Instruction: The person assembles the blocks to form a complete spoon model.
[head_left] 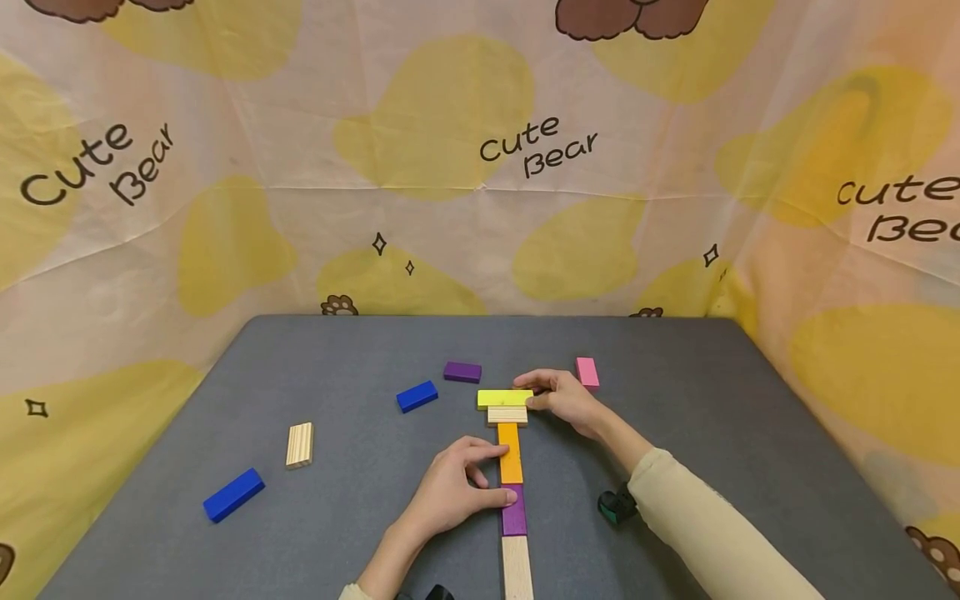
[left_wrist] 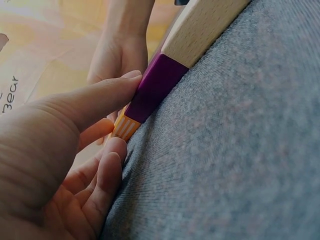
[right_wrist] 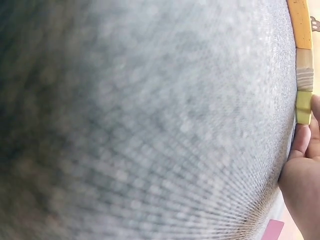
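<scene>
A row of blocks runs away from me: a plain wooden block [head_left: 517,567], a purple block [head_left: 513,518] and an orange block [head_left: 509,462]. A short wooden block [head_left: 507,415] lies crosswise at its far end, with a yellow-green block [head_left: 501,399] just beyond. My left hand [head_left: 452,487] rests at the row's left side, thumb on the purple block and index fingertip on the orange one. With thumb and fingers, my right hand [head_left: 566,402] pinches the yellow-green block's right end. In the right wrist view that hand [right_wrist: 304,170] is partly cut off by the edge.
Two blue blocks [head_left: 234,495] and a wooden block [head_left: 299,445] lie to the left. Farther back are a loose purple block [head_left: 462,372] and a pink block [head_left: 587,373]. The grey tabletop [head_left: 360,350] ends at a printed cloth backdrop [head_left: 300,250].
</scene>
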